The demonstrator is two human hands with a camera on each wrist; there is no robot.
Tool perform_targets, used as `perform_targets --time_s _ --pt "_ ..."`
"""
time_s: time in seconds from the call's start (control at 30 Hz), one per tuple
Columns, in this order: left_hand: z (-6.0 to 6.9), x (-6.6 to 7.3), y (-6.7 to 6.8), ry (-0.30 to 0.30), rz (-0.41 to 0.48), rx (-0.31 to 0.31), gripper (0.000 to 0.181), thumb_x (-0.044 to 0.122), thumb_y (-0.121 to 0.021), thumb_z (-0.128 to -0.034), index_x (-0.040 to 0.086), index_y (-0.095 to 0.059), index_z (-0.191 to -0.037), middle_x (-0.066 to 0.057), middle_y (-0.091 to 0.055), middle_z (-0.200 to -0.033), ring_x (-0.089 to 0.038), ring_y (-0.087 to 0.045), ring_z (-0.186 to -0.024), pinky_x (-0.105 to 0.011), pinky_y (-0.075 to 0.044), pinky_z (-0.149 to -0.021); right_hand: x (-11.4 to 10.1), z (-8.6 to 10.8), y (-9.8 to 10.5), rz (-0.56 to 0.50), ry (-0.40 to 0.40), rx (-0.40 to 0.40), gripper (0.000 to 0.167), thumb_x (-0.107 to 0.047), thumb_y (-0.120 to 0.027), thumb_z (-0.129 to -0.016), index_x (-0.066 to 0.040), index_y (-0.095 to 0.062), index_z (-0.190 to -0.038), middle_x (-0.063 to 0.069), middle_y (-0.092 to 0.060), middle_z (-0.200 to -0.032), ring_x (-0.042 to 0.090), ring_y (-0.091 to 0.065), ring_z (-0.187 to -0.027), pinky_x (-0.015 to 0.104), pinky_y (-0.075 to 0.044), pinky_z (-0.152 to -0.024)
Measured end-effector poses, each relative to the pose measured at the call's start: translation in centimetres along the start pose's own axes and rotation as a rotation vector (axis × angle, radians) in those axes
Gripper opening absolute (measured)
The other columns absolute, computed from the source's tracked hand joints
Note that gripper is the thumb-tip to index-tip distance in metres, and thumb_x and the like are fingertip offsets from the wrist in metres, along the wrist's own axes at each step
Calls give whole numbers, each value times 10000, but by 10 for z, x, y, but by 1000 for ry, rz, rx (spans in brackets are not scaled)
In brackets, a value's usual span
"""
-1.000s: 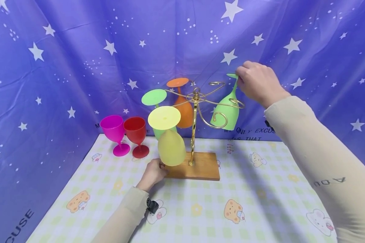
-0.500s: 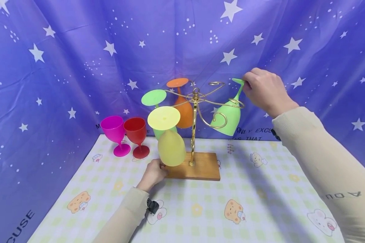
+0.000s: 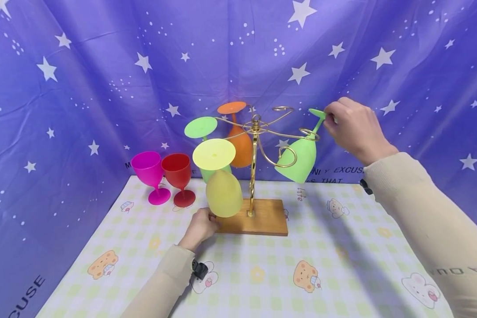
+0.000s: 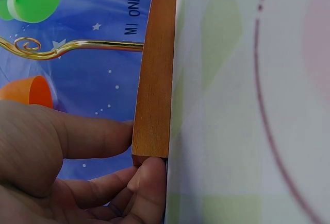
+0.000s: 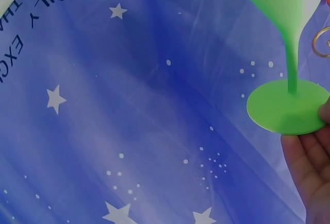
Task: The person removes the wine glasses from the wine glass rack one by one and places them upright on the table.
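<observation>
pinches right-side green goblet (image 3: 300, 158) by its foot in right hand (image 3: 357, 127), tilted bowl-down leftward near gold loop (image 3: 317, 138); grips wooden base (image 3: 264, 219) in left hand (image 3: 200, 227).

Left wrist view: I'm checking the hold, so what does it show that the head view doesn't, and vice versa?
Only the left wrist view plainly shows the fingertips of the left hand against the end of the wooden base. Only the head view shows the magenta glass, red glass and yellow glass. Both show the left hand, wooden base, gold stand, orange glass and starry curtain.
</observation>
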State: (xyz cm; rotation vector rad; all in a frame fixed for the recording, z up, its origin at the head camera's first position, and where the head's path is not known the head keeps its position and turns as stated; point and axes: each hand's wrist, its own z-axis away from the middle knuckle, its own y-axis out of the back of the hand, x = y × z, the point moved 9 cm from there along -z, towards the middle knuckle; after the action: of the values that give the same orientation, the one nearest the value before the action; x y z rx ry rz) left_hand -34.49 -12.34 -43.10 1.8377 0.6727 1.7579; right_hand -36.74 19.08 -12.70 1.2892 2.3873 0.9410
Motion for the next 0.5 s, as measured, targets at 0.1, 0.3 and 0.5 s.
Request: perform_targets --time_s 0.1,0.3,0.5 --pt "0 0 0 1 -2 1 228 19 -681 -738 89 -486 -642 24 -446 -573 -143 -446 -555 -269 -364 -530 0 4 -1 -12 -3 -2 140 40 -563 -831 33 -681 -906 147 -605 -790 297 -545 -684 455 -456 -613" --pt "0 0 0 11 -1 -5 232 30 -696 -752 88 -494 -657 22 -453 -587 -150 -462 -580 -274 -377 -550 0 14 -4 -22 0 1 136 43 -561 -828 34 -680 -894 146 -614 -787 288 -551 -678 439 -460 -609" --pt "-1 -2 -1 28 -9 -11 249 30 -679 -759 96 -474 -634 19 -440 -577 -156 -460 -581 -274 -372 -549 1 24 -9 -33 -25 -21 134 28 -566 -841 34 -680 -911 149 -624 -807 285 -562 -686 443 -470 -621"
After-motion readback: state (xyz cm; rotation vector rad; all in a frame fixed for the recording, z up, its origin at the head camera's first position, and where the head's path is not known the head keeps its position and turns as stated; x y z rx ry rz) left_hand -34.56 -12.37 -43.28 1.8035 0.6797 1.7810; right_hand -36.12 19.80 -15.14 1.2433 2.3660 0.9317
